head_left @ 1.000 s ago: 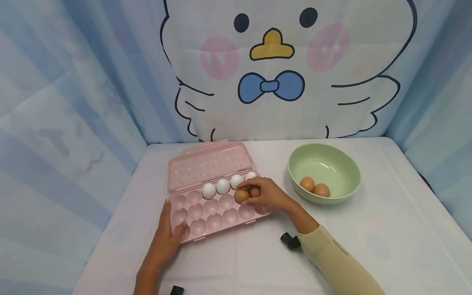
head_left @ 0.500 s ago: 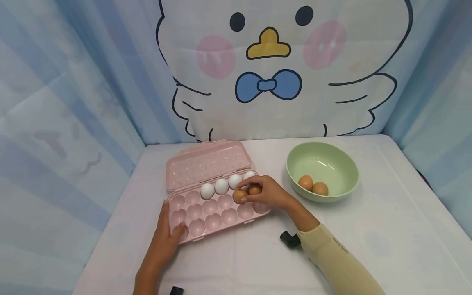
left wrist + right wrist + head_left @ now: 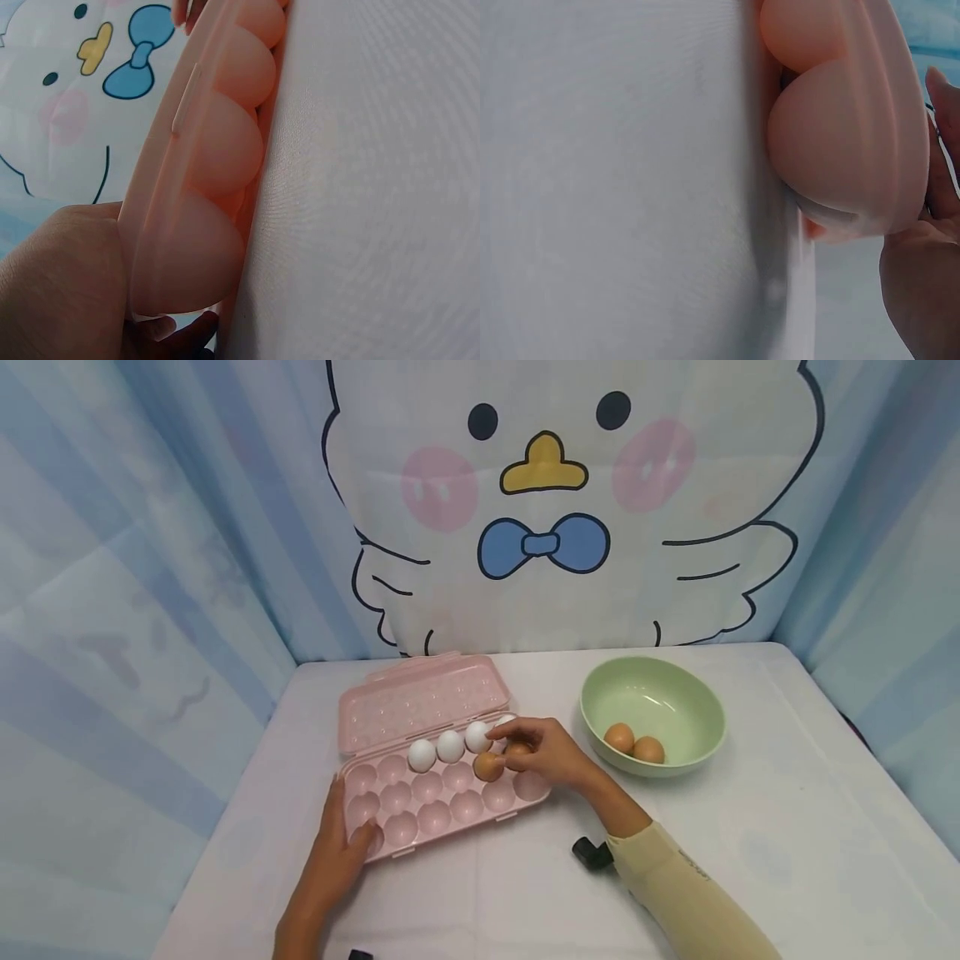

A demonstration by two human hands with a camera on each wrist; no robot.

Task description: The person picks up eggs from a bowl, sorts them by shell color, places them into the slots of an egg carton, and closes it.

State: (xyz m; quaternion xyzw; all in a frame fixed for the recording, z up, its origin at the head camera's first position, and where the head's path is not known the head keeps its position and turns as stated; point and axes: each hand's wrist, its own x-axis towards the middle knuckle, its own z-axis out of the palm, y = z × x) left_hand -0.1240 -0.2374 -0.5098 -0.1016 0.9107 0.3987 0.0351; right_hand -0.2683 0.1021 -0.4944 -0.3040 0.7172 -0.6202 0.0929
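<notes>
A pink egg carton (image 3: 433, 818) lies on the table with its lid (image 3: 423, 706) folded back. My left hand (image 3: 330, 860) grips the carton's left end, thumb over the near corner; the left wrist view shows the carton's rounded cups (image 3: 225, 142) beside that hand. White eggs (image 3: 450, 747) fill part of the back row. A brown egg (image 3: 487, 767) sits in the second row, and another brown egg (image 3: 517, 749) to its right is partly covered by my right hand (image 3: 551, 753). The right fingers are spread above and beside the left brown egg, not closed round it.
A green bowl (image 3: 682, 710) at the right holds two brown eggs (image 3: 633, 744). Black wrist-camera parts (image 3: 592, 853) show by the right cuff. A cartoon-printed curtain (image 3: 540, 610) closes off the back, and blue curtains (image 3: 135, 693) hang at the sides.
The right fingers have loosened from the left brown egg and drawn slightly up and right, leaving it in its cup. The left hand stays on the carton. The head view tilts a little.
</notes>
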